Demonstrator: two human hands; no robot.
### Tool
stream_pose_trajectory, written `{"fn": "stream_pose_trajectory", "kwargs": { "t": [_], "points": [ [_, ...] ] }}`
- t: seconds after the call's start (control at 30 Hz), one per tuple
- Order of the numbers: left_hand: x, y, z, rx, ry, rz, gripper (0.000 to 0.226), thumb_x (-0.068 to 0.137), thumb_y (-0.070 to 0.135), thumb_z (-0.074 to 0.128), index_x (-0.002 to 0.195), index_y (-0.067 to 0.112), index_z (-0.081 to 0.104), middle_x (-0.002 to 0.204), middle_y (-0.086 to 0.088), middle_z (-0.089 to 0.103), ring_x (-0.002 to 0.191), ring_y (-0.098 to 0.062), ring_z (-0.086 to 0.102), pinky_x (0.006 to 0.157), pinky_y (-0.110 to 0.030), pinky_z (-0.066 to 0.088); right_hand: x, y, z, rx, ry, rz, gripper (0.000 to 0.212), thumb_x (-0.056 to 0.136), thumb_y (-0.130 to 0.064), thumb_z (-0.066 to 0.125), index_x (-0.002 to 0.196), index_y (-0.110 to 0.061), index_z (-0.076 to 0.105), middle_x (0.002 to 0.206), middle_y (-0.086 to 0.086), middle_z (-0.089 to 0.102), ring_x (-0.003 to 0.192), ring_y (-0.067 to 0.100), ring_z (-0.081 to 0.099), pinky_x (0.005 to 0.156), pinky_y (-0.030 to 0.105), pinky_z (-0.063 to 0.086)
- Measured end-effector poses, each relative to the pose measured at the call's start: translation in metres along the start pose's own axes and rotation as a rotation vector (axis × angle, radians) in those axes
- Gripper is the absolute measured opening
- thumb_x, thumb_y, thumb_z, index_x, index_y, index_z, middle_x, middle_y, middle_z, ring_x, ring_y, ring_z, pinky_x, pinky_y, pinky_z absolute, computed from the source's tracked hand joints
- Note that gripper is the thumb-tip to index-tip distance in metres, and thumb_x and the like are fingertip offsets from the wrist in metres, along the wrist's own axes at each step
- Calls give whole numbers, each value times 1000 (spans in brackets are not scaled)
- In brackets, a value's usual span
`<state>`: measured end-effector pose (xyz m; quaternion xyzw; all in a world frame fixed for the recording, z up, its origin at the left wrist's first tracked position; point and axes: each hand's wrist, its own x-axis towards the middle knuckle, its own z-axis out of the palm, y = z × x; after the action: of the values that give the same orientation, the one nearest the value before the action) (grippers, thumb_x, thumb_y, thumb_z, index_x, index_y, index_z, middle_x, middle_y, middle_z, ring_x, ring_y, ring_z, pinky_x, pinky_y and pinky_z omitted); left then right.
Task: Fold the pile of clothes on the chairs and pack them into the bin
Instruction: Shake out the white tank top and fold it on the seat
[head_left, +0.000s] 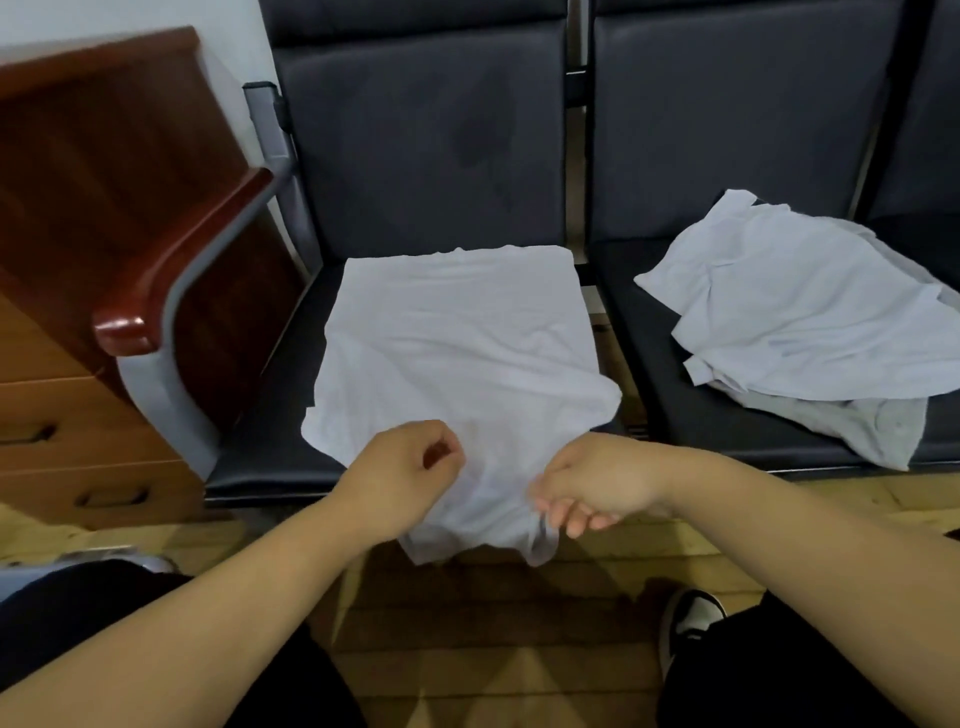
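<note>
Head, shirt (457, 338) overhanging seat (260, 441) (right hand (597, 483) pinching)

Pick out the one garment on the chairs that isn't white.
The grey garment on the right seat, poking out from under the crumpled white pile. That pile and the white shirt spread on the left seat are both white.

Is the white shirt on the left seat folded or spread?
Spread: the white shirt lies open across the seat, near edge hanging over.

White shirt (457, 338) spread on seat (270, 441); left hand (410, 467) curled over it, right hand (587, 488) pinching hem.
</note>
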<state>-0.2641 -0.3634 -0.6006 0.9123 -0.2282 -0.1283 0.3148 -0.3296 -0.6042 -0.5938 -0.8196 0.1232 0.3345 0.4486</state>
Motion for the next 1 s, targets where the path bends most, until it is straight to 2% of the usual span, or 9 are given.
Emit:
{"fn": "stream_pose_trajectory", "kwargs": {
  "t": [0.17,0.27,0.33,0.4,0.5,0.63,0.7,0.77,1.0],
  "points": [
    [-28,-24,17,-223,-290,-428,24,98,32,64,89,11,71,80,-7,72,73,-19,67,66,-32,53,22,34,38,-19,37,314,45,95,-56,62,111,-14,57,107,6,70,87,16,68,70,24,54],
    [-32,-49,31,-365,-263,-823,36,94,42,69,113,12,64,99,-8,68,84,-21,67,65,-32,54,39,46,53,90,155,255,53,86,-58,71,122,-21,60,110,0,62,101,20,62,88,33,53],
    [-31,-66,38,-483,-192,-916,59,86,51,74,131,18,54,115,-10,62,96,-26,64,66,-36,54,52,50,61,85,124,140,52,81,-61,75,119,-26,70,116,-3,71,107,18,67,102,37,51],
    [-24,-82,42,-563,-125,-870,79,74,56,82,139,23,51,127,-6,59,107,-28,61,71,-38,53,53,46,69,73,72,34,32,90,-49,73,116,-29,71,112,1,75,105,20,70,103,37,53],
    [-16,-87,39,-547,-171,-650,61,82,39,83,137,24,62,139,0,62,125,-28,58,97,-40,50,55,41,73,40,32,-28,25,93,-40,72,114,-25,72,112,4,75,108,24,70,105,38,53],
    [-23,-78,28,-512,-260,-505,32,95,11,68,126,15,68,125,2,69,101,-14,61,84,-24,48,45,32,72,77,-100,-31,43,82,-36,79,122,-27,71,124,-6,72,118,16,63,115,41,41],
    [-32,-76,21,-582,-259,-509,17,93,8,65,107,13,73,106,0,73,99,-22,61,83,-30,48,36,24,63,181,-211,14,63,72,-41,84,131,-33,64,136,-10,65,130,18,55,121,47,31],
    [-43,-69,8,-735,-279,-530,30,84,17,67,112,10,73,110,-6,75,105,-32,62,95,-41,48,30,18,50,266,-346,68,62,80,-41,80,138,-34,57,139,-5,65,133,26,54,122,56,24],
    [-41,-46,-50,-1164,-262,-501,36,103,17,49,137,13,60,132,-12,70,121,-35,67,105,-52,48,8,-17,9,562,-391,79,50,93,-37,59,138,-15,59,131,14,69,116,35,69,87,53,59]
  ]
}}
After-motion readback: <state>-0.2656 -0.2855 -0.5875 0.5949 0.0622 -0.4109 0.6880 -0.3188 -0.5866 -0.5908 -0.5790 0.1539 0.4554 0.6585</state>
